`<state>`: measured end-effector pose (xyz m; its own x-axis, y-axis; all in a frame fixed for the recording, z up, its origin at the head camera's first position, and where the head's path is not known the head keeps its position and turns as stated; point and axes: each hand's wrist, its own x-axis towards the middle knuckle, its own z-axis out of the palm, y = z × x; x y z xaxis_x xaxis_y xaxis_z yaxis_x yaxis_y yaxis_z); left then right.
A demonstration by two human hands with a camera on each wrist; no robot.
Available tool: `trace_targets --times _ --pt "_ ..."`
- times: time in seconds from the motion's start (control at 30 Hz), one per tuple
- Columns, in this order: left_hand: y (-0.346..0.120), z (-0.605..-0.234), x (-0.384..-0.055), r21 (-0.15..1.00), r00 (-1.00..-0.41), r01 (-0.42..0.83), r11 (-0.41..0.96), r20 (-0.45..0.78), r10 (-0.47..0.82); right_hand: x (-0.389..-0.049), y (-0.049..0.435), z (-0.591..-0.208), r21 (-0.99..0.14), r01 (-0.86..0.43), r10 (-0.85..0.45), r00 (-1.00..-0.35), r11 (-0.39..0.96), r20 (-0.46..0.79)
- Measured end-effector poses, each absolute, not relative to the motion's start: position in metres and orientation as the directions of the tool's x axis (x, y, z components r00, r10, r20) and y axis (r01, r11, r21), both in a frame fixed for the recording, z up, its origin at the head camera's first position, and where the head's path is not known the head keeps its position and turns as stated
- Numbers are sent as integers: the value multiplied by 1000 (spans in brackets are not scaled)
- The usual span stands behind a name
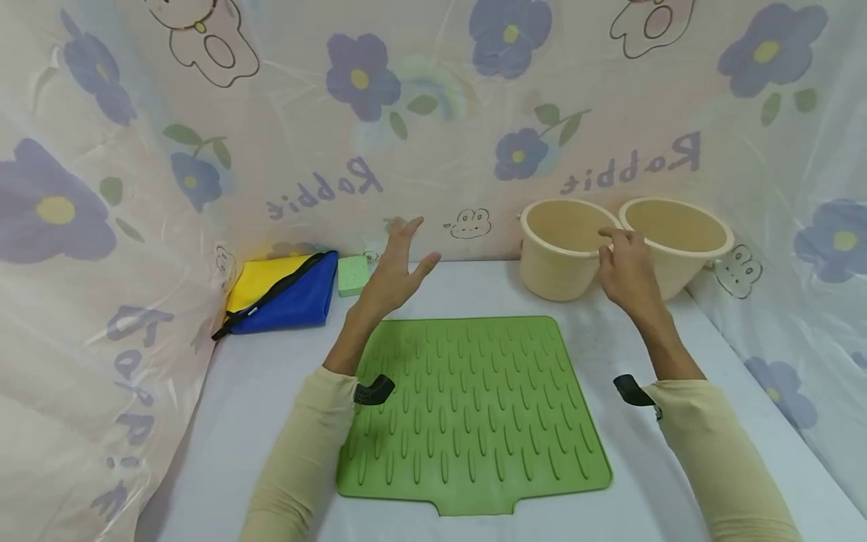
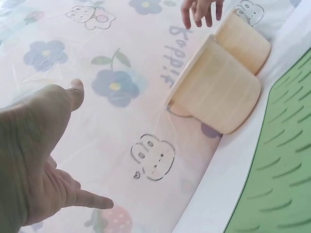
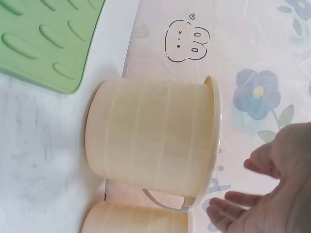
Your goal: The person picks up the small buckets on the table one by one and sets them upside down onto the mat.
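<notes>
My left hand (image 1: 396, 275) is raised over the far left part of the green ribbed mat (image 1: 474, 406), thumb and fingers spread, holding nothing. In the left wrist view the thumb and a finger of this left hand (image 2: 43, 150) stretch apart in front of the curtain. My right hand (image 1: 628, 275) hovers by two cream plastic buckets, the left bucket (image 1: 558, 271) and the right bucket (image 1: 677, 260). In the right wrist view the right hand (image 3: 272, 189) has loosely bent fingers beside a bucket (image 3: 150, 133) rim, with nothing between them. A bucket's bail handle (image 3: 165, 204) hangs near its rim.
A blue and yellow zippered pouch (image 1: 298, 301) lies at the back left, next to a green sponge (image 1: 353, 275). The printed curtain (image 1: 433, 135) encloses the white table (image 1: 257, 399) at the back and sides. Black wrist cameras are strapped over both sleeves.
</notes>
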<state>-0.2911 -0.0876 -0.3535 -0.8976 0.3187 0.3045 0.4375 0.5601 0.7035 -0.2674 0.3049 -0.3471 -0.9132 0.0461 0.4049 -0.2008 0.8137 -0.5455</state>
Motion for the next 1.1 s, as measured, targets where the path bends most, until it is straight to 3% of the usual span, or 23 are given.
trace_targets --times 0.17,0.33,0.43,0.67,0.83,0.97,1.1 --pt "-62 -351 -297 734 -898 433 523 302 319 -275 303 -350 -626 -102 141 -935 773 326" --pt "-37 -352 -308 920 -911 333 206 258 322 -288 303 -358 -641 -50 190 -935 766 301" --pt "-23 -355 -315 963 -931 256 84 223 289 -294 305 -362 -665 -25 217 -935 747 279" --pt "15 -360 -333 974 -950 196 116 159 269 -301 314 -370 -746 73 317 -929 662 191" --pt "41 -360 -346 991 -962 117 63 98 253 -306 319 -372 -804 100 363 -920 586 150" --pt "58 -360 -356 992 -971 70 102 45 235 -311 315 -368 -906 102 402 -912 411 80" --pt "73 -356 -365 982 -974 71 176 30 226 -315 307 -358 -988 98 424 -905 120 -38"
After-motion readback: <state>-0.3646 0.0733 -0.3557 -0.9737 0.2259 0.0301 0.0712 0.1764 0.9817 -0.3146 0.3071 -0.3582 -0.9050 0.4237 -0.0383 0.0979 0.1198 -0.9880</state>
